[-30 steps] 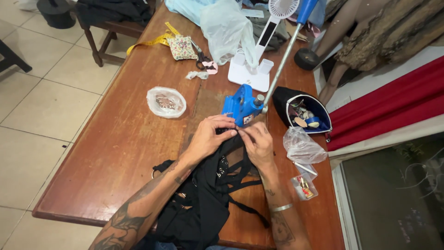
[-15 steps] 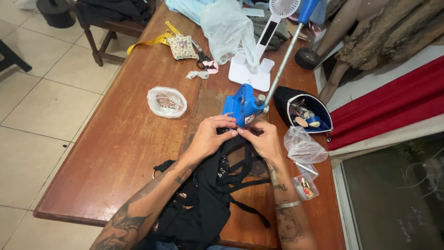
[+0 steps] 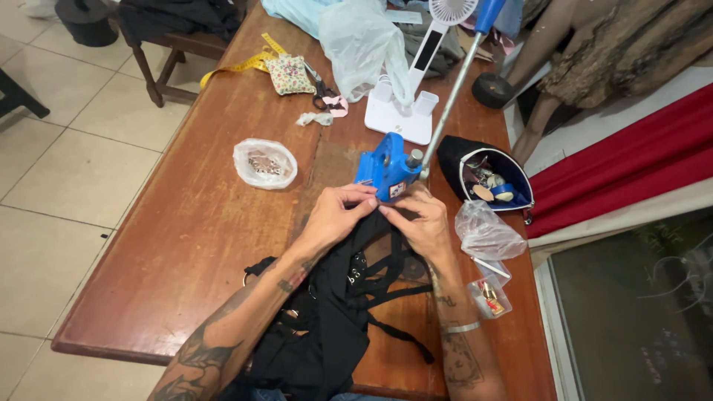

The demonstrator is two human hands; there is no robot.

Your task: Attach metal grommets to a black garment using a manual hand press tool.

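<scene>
A black strappy garment (image 3: 338, 312) lies on the wooden table (image 3: 200, 245) in front of me. My left hand (image 3: 338, 215) and my right hand (image 3: 416, 221) pinch its upper edge together, fingertips touching, right at the base of a blue hand press (image 3: 386, 172) with a long metal lever (image 3: 453, 89). Both hands grip the black fabric just under the press head. What sits between the fingertips is hidden.
A clear bag of small metal parts (image 3: 264, 163) lies left of the press. A black open pouch (image 3: 486, 178), a crumpled clear bag (image 3: 486, 232) and a small packet (image 3: 490, 297) sit to the right. A white desk fan (image 3: 405, 111), scissors (image 3: 321, 90), pincushion (image 3: 288, 74) and yellow tape measure (image 3: 238, 67) lie further back.
Both hands have slid slightly up the garment toward the press base; the right wrist has shifted a little to the right. The garment stays on the table.
</scene>
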